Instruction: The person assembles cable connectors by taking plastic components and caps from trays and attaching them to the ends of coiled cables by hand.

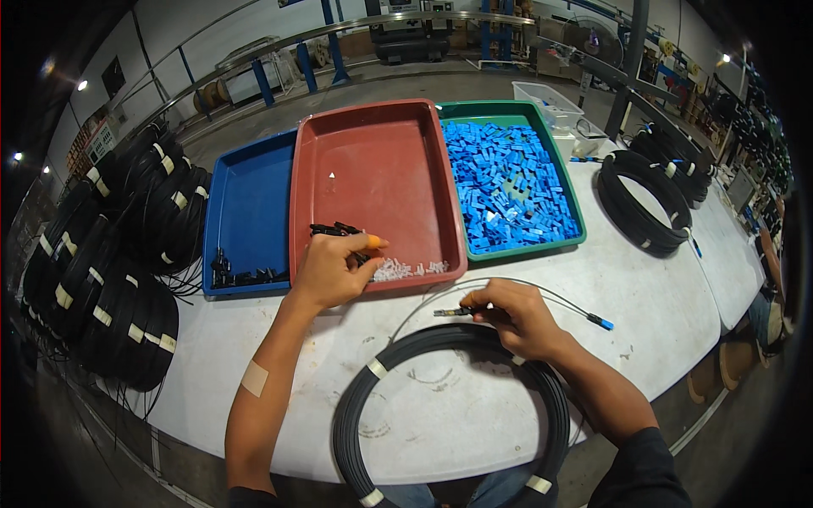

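Observation:
My left hand [334,271] reaches over the near edge of the red tray [373,169]. An orange cover wraps one of its fingertips, and a gap shows between thumb and forefinger. Small clear-white pieces [394,270] lie right beside those fingertips; black parts [334,229] sit just beyond the hand. My right hand [517,313] pinches a cable connector [453,312], its slim end pointing left. Below, a coil of black cable [347,423], bound with pale tape, rests on the table. A loose cable end with a blue connector [600,322] lies right of my right hand.
A blue tray [246,195] with black parts stands at the left. The green tray [578,216] at the right holds many blue clips [508,186]. Black cable coils [118,296] are piled left; more coils [648,203] lie right on the white table [644,296].

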`<state>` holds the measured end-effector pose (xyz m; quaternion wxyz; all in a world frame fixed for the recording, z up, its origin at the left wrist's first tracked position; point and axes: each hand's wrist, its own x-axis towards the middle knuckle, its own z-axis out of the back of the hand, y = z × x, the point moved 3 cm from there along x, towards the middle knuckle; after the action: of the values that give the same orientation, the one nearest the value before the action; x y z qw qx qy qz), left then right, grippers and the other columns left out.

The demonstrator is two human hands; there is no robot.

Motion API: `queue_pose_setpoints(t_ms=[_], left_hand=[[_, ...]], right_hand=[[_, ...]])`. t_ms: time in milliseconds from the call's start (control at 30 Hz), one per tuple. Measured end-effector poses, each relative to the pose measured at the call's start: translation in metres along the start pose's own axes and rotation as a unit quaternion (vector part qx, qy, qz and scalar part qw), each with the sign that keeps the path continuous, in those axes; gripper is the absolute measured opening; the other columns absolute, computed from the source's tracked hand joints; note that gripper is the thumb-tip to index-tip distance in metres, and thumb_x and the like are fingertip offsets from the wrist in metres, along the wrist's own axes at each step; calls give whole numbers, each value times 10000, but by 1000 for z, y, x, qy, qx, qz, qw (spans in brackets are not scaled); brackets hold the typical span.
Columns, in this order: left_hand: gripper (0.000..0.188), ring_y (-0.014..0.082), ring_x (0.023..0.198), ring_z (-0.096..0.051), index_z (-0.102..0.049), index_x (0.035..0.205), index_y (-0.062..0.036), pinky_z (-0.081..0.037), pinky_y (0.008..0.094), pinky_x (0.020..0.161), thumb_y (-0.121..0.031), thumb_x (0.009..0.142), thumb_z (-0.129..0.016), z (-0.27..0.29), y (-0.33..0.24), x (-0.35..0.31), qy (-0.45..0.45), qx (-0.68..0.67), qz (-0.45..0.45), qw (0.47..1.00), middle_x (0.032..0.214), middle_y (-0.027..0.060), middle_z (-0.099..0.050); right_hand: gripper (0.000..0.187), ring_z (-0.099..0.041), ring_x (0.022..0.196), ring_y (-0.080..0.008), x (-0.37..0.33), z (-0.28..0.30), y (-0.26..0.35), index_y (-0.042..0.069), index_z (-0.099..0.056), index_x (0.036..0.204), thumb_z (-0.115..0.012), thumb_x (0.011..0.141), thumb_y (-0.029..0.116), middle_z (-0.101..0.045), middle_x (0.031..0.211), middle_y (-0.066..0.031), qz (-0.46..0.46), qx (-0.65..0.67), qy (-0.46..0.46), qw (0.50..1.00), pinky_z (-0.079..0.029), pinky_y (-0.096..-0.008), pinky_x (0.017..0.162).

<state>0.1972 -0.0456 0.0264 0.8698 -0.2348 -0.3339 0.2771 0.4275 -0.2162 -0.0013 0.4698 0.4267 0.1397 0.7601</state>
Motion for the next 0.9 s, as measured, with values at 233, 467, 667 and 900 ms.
queue_pose_setpoints(t_ms=[233,467,667,900], left_hand=[[194,257,638,-660,-790,925,-78,-536,352,615,-111,734,-797,-17,17,29,93,155,-171,968,786,86,-743],[148,215,787,-651,-780,848,-95,-522,370,633,-70,703,-772,-33,19,40,145,178,-218,948,778,23,-722],[168,194,892,-627,-779,818,-94,-491,342,738,-59,657,-752,-35,20,48,184,253,-251,916,888,-3,-730],[65,211,896,-616,-749,795,-81,-478,353,792,-96,733,-758,-41,16,51,230,218,-257,913,873,19,-700]], right_hand=[[247,-635,665,-277,1,4,-3,20,-692,1038,-720,805,-55,-628,804,-118,-16,-16,-8,1000,-480,-355,585],[244,-618,632,-243,5,5,2,19,-698,1035,-739,800,-35,-622,763,-97,-26,-9,6,1000,-472,-328,565],[248,-622,639,-238,3,6,0,24,-702,1039,-751,800,-18,-630,773,-93,-29,-5,-8,1000,-476,-331,568],[246,-627,656,-254,1,6,0,25,-693,1042,-736,806,-29,-629,785,-102,-32,-14,8,999,-480,-339,582]])
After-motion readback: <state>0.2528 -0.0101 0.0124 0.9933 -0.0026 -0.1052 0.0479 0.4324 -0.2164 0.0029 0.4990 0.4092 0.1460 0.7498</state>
